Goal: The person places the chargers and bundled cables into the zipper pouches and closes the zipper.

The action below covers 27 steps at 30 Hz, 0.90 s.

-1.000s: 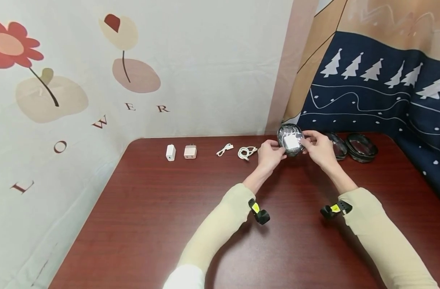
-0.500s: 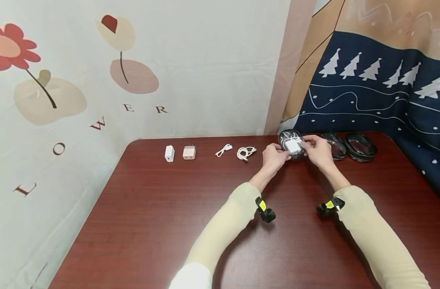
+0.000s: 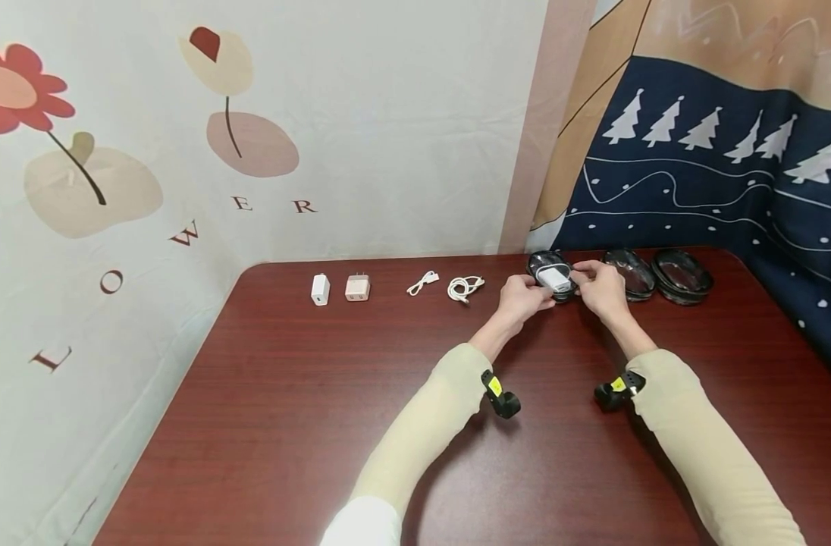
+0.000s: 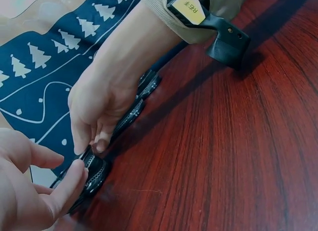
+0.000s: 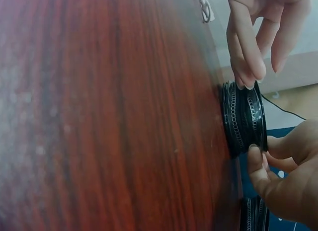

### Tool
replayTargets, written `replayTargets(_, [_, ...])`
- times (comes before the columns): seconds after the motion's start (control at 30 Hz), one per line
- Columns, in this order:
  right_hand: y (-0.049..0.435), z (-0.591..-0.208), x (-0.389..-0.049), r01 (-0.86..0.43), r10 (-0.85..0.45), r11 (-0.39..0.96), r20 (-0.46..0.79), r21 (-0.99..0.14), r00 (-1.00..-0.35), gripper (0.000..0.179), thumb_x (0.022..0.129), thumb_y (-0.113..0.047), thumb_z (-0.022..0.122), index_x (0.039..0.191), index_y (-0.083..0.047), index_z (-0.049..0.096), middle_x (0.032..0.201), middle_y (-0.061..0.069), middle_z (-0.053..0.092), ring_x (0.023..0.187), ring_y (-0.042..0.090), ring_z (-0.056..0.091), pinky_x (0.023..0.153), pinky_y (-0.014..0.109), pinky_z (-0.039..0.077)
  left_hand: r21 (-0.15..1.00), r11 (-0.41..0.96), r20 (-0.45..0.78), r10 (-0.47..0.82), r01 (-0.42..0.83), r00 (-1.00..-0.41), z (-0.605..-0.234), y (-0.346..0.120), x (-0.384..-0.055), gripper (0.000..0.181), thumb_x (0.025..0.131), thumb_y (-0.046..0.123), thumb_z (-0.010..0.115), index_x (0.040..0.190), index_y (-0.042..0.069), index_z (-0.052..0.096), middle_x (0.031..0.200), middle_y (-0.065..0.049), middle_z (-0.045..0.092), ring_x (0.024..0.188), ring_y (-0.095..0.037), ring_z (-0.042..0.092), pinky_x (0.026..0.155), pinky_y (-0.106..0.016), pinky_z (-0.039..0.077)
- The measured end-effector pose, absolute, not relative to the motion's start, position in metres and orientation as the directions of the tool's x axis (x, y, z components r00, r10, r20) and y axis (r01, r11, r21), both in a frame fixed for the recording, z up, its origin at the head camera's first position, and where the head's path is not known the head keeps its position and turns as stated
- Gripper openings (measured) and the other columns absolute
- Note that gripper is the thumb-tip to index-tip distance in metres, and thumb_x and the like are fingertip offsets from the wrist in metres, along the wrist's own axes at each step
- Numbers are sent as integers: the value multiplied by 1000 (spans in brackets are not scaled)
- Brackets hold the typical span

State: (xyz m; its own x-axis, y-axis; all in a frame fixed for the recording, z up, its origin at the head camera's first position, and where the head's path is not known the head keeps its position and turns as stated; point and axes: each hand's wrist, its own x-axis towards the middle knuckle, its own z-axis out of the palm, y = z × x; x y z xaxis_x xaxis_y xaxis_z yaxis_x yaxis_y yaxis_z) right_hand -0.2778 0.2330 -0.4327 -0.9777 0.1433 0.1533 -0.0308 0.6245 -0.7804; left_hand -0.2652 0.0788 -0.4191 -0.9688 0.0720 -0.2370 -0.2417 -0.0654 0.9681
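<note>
A round black zip case point(image 3: 541, 260) with a clear top stands at the table's back edge, a white block point(image 3: 554, 279) and white cable showing in it. Its zipper teeth face the right wrist view, where the case point(image 5: 243, 119) shows edge-on. My left hand point(image 3: 522, 300) holds the near left side of its rim by the fingertips. On the opposite side, my right hand point(image 3: 601, 290) pinches the rim between thumb and fingers. Part of the case point(image 4: 99, 175) is hidden behind fingers in the left wrist view.
Two more black clear-topped cases, one point(image 3: 630, 274) beside my right hand and another point(image 3: 683, 277) farther right, sit along the back. Left of my hands lie a coiled white cable point(image 3: 465, 288), a short white cable point(image 3: 423, 283), a pinkish charger point(image 3: 357, 288) and a white charger point(image 3: 321, 290).
Both hands have lowered the case toward the tabletop and tilted it back flatter. Its white contents now show more plainly through the top.
</note>
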Motion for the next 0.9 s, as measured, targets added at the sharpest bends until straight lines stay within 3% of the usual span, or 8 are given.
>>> replayTargets(0.23, [235,-430,-274,-52,119,646,168,-761,-979,30,99,-9,59,121,10,65,105,28,70,63,-4,61,60,11,45,963,-70,-253,118,-262,-960,-416,76,-264,24,92,-11,62,115,-15,61,86,-15,65,95,-40,71,73,-34,60])
replayTargets(0.3, [233,-429,-272,-55,123,666,182,-744,-976,29,98,-9,60,120,9,66,104,26,71,69,3,64,67,16,45,966,-53,-247,109,-254,-963,-416,76,-263,22,92,-11,62,114,-15,62,83,-15,66,95,-42,71,72,-34,60])
replayTargets(0.43, [230,-427,-271,-70,125,697,217,-713,-968,27,95,-7,59,116,8,67,103,24,70,89,30,67,81,36,47,979,34,-204,65,-202,-977,-414,76,-260,21,92,-10,61,113,-14,64,75,-8,63,92,-40,71,70,-36,61])
replayTargets(0.53, [229,-425,-271,-96,122,707,254,-700,-959,26,92,-4,57,114,9,67,101,25,69,91,36,66,85,45,46,982,95,-165,38,-161,-986,-413,72,-259,29,92,-8,61,120,-12,62,74,-3,60,89,-37,71,70,-37,61])
replayTargets(0.67, [229,-423,-271,-124,120,720,299,-683,-947,26,90,-1,56,112,8,67,99,25,70,88,36,65,86,47,45,967,239,-97,26,-88,-995,-411,62,-260,37,92,-3,63,129,-6,62,83,-2,63,86,-31,72,71,-32,60])
replayTargets(0.77, [230,-422,-272,-157,106,718,330,-678,-938,26,89,0,56,111,9,67,98,26,70,91,38,62,87,48,43,906,424,-21,31,-6,-999,-411,54,-262,36,93,4,65,128,0,66,94,-5,68,92,-21,69,80,-27,55])
replayTargets(0.9, [231,-422,-273,-209,90,711,382,-671,-920,24,89,1,58,109,11,66,97,28,69,97,40,59,89,51,41,805,588,57,62,83,-996,-411,42,-264,33,93,9,64,126,4,68,105,-5,70,105,-18,61,89,-28,49])
